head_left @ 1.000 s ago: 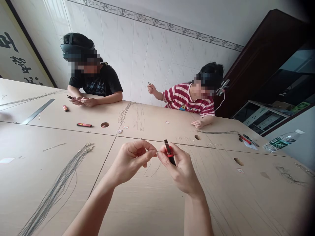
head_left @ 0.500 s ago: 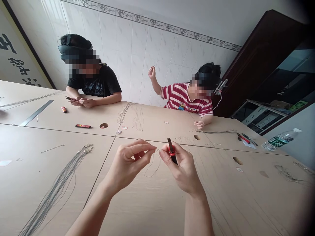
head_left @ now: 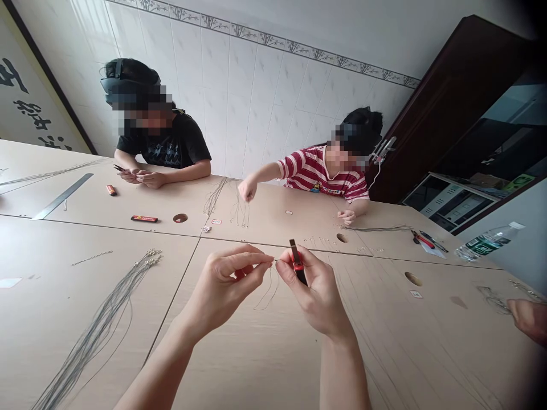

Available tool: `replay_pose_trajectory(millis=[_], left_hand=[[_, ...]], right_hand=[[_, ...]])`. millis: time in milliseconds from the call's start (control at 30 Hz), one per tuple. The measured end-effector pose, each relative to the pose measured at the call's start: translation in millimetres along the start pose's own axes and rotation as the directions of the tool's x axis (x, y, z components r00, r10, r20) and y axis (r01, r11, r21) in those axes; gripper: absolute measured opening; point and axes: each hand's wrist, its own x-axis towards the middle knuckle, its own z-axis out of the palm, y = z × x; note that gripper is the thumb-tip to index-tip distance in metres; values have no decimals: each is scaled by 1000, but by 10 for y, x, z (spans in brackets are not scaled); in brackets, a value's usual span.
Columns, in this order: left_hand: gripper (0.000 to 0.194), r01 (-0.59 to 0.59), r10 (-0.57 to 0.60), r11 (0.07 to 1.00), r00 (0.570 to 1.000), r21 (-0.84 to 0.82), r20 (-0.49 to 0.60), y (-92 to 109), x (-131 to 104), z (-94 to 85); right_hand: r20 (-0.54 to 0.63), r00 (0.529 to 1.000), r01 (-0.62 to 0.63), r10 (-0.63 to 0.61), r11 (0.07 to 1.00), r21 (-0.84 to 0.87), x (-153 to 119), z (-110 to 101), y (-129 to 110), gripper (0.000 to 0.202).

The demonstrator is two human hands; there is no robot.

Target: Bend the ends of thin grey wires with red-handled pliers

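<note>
LH [head_left: 233,285] grip: fingertips pinched on thin wire [head_left: 255,308], loop hanging betw. hands. RH [head_left: 316,293] grip: closed round red/black tool [head_left: 301,276]. Fingertips slightly closer than before. Wire bundle [head_left: 106,307] on counter [head_left: 239,364], L. New hand [head_left: 529,320] in at R edge; striped co-worker's hand [head_left: 248,189] now lowered nr far wires [head_left: 242,213]. Neither touches held wire. Bkgd: tiled wall [head_left: 216,114], dk cabinet [head_left: 461,97] R.

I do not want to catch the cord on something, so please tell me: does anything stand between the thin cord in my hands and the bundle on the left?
Only your left hand, pinching the thin cord. Beyond it, nothing visible stands before the bundle; the tabletop there shows just a seam.
</note>
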Motion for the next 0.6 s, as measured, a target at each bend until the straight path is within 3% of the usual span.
replay_pose_trajectory(millis=[600], left_hand=[[18, -12, 12, 1000, 1000, -13, 5, 17, 2, -5]], right_hand=[[10, 1000, 1, -1, 999, 43, -1, -2, 4, 22]])
